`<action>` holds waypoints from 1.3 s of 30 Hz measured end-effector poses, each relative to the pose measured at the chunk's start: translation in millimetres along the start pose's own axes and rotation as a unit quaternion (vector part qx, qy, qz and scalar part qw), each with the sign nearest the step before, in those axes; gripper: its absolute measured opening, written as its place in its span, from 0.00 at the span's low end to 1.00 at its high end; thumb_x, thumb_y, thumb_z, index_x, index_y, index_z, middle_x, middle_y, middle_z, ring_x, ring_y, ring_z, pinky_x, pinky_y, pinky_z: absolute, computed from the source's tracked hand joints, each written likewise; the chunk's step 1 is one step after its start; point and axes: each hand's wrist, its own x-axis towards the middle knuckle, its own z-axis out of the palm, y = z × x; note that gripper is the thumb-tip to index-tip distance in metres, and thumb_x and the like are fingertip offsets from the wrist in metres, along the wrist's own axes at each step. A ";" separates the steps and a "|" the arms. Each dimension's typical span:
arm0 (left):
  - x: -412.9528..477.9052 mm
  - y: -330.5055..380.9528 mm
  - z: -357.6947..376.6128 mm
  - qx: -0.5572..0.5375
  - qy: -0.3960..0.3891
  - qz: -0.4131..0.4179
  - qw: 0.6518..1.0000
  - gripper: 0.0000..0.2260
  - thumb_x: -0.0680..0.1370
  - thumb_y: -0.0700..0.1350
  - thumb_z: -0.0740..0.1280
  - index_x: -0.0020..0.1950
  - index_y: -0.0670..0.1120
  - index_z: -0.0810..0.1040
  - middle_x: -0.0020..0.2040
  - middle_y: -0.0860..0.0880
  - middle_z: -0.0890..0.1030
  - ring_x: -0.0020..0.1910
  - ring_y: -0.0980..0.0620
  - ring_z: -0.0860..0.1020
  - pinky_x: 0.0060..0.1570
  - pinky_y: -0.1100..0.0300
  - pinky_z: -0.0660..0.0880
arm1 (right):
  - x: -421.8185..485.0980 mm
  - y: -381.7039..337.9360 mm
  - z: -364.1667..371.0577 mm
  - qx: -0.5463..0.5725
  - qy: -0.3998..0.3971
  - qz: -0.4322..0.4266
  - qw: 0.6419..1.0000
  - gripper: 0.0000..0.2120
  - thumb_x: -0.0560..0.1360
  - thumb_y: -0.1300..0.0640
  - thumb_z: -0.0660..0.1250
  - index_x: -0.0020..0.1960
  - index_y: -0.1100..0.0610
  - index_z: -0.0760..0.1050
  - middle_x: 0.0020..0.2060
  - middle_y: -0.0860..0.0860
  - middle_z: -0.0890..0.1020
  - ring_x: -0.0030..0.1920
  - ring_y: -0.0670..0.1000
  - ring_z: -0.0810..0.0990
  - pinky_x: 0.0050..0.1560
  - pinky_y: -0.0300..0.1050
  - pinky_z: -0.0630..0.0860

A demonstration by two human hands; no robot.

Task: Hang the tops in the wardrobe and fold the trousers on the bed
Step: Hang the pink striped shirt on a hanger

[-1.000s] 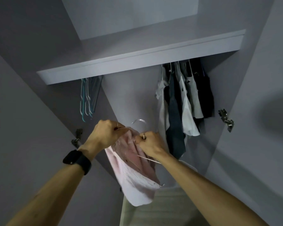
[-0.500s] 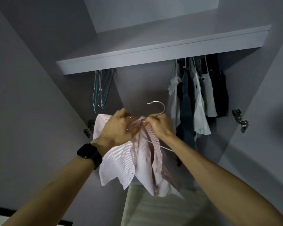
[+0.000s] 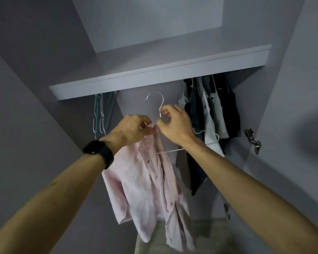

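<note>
Pink striped button-front shirt (image 3: 145, 180) drapes from a thin silver wire hanger (image 3: 161, 107) held before the grey wardrobe (image 3: 154, 77) (dark and pale tops (image 3: 213, 121) hang at right, bare wire hangers (image 3: 100, 114) at left), left hand (image 3: 130, 132) pinching its collar, right hand (image 3: 174, 123) pinching the hanger neck.

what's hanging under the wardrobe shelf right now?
Under the grey wardrobe shelf: empty wire hangers at left, a row of dark and pale hung tops at right. The shelf's front edge hides the rail. The silver wire hanger in the right hand isn't hooked yet.
</note>
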 end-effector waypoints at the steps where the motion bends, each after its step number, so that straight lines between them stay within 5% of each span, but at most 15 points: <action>1: 0.3 1.6 1.3 -0.001 0.017 -0.002 1.000 0.11 0.80 0.53 0.69 0.59 0.50 0.80 0.50 0.49 0.83 0.48 0.49 0.80 0.48 0.58 0.73 | -9.1 4.6 -2.5 -0.020 0.058 -0.035 0.998 0.09 0.74 0.57 0.71 0.53 0.60 0.80 0.49 0.54 0.81 0.51 0.55 0.77 0.54 0.48 0.73; 4: -1.6 -0.2 -0.1 -0.021 0.077 0.001 0.997 0.08 0.82 0.51 0.67 0.58 0.50 0.79 0.50 0.49 0.83 0.46 0.48 0.80 0.47 0.55 0.76 | -57.1 29.1 -0.2 0.037 0.162 -0.083 0.983 0.05 0.75 0.56 0.71 0.47 0.57 0.76 0.41 0.48 0.78 0.42 0.49 0.76 0.45 0.42 0.74; 7: -4.6 -2.9 -14.5 -0.044 0.118 0.019 0.992 0.09 0.82 0.51 0.67 0.59 0.50 0.79 0.47 0.51 0.81 0.47 0.48 0.81 0.48 0.56 0.76 | -95.8 56.5 21.2 0.042 0.013 0.035 0.998 0.08 0.76 0.49 0.70 0.51 0.52 0.76 0.45 0.44 0.79 0.39 0.44 0.77 0.40 0.39 0.74; 10: -11.2 -2.0 -30.2 -0.069 0.138 0.023 0.988 0.10 0.82 0.52 0.67 0.60 0.50 0.80 0.49 0.51 0.82 0.48 0.49 0.81 0.51 0.56 0.77 | -105.4 69.2 47.7 -0.045 -0.084 0.085 0.992 0.16 0.78 0.46 0.68 0.61 0.53 0.77 0.57 0.47 0.79 0.49 0.51 0.81 0.45 0.44 0.76; 14: -27.3 -6.4 -48.9 -0.091 0.187 0.019 0.978 0.10 0.81 0.53 0.67 0.59 0.51 0.81 0.50 0.52 0.84 0.47 0.53 0.80 0.51 0.60 0.76 | -99.2 54.8 68.8 -0.066 -0.071 0.054 0.994 0.18 0.78 0.51 0.70 0.65 0.57 0.77 0.59 0.52 0.80 0.55 0.58 0.81 0.49 0.49 0.78; 16: -37.9 -16.7 -58.0 -0.099 0.212 0.002 0.972 0.10 0.81 0.53 0.68 0.59 0.50 0.81 0.50 0.53 0.84 0.47 0.55 0.80 0.47 0.71 0.73 | -99.8 46.2 75.7 -0.043 -0.005 0.056 0.997 0.22 0.75 0.55 0.74 0.66 0.59 0.75 0.60 0.55 0.78 0.55 0.59 0.80 0.51 0.50 0.77; 19: -55.0 -34.4 -70.8 -0.123 0.239 -0.029 0.963 0.11 0.81 0.53 0.68 0.60 0.50 0.81 0.50 0.56 0.83 0.47 0.57 0.80 0.50 0.71 0.74 | -98.7 41.0 85.1 -0.036 0.052 -0.010 0.998 0.17 0.74 0.57 0.76 0.60 0.59 0.77 0.53 0.55 0.81 0.52 0.58 0.80 0.53 0.52 0.77; 22: -68.8 -47.9 -79.5 -0.131 0.258 -0.038 0.957 0.10 0.80 0.53 0.69 0.59 0.50 0.81 0.49 0.55 0.83 0.48 0.56 0.81 0.52 0.64 0.76 | -91.2 39.3 96.4 -0.042 -0.009 -0.028 0.999 0.10 0.77 0.60 0.72 0.57 0.60 0.78 0.50 0.56 0.83 0.51 0.61 0.81 0.51 0.55 0.78; 26: -88.9 -73.8 -85.6 -0.070 0.246 -0.025 0.966 0.07 0.81 0.52 0.68 0.57 0.52 0.79 0.45 0.56 0.83 0.43 0.59 0.79 0.43 0.76 0.69 | -60.0 50.2 95.5 -0.019 -0.144 -0.006 0.989 0.08 0.81 0.53 0.68 0.45 0.55 0.75 0.34 0.55 0.80 0.37 0.58 0.77 0.38 0.50 0.71; 29: -110.1 -103.4 -85.2 0.026 0.184 -0.015 0.982 0.05 0.82 0.51 0.65 0.58 0.55 0.74 0.39 0.55 0.80 0.38 0.56 0.77 0.42 0.64 0.74 | -9.4 64.7 66.2 0.062 -0.179 0.067 0.980 0.11 0.79 0.51 0.71 0.40 0.51 0.75 0.31 0.47 0.76 0.34 0.47 0.72 0.40 0.47 0.70; 31: -120.7 -115.0 -75.8 0.071 0.148 -0.029 0.986 0.06 0.83 0.52 0.62 0.59 0.58 0.71 0.38 0.57 0.77 0.36 0.56 0.78 0.42 0.52 0.77 | 25.9 60.2 44.0 0.075 -0.183 0.042 0.979 0.08 0.77 0.52 0.73 0.41 0.51 0.80 0.34 0.49 0.81 0.36 0.44 0.74 0.43 0.45 0.71; 34: -122.3 -117.4 -59.4 0.149 0.132 -0.041 0.979 0.09 0.83 0.57 0.57 0.62 0.58 0.67 0.48 0.53 0.76 0.46 0.41 0.80 0.42 0.47 0.77 | 70.4 30.1 22.4 0.042 -0.180 -0.014 0.983 0.07 0.78 0.50 0.72 0.46 0.53 0.83 0.42 0.50 0.86 0.45 0.47 0.81 0.52 0.46 0.75; 39: -104.3 -112.8 -47.1 0.235 0.171 -0.125 0.949 0.11 0.84 0.52 0.55 0.66 0.54 0.66 0.50 0.49 0.75 0.43 0.38 0.81 0.37 0.48 0.75 | 86.4 -24.1 8.7 -0.024 -0.185 -0.094 0.978 0.06 0.79 0.48 0.69 0.49 0.49 0.82 0.45 0.41 0.84 0.50 0.44 0.81 0.53 0.42 0.74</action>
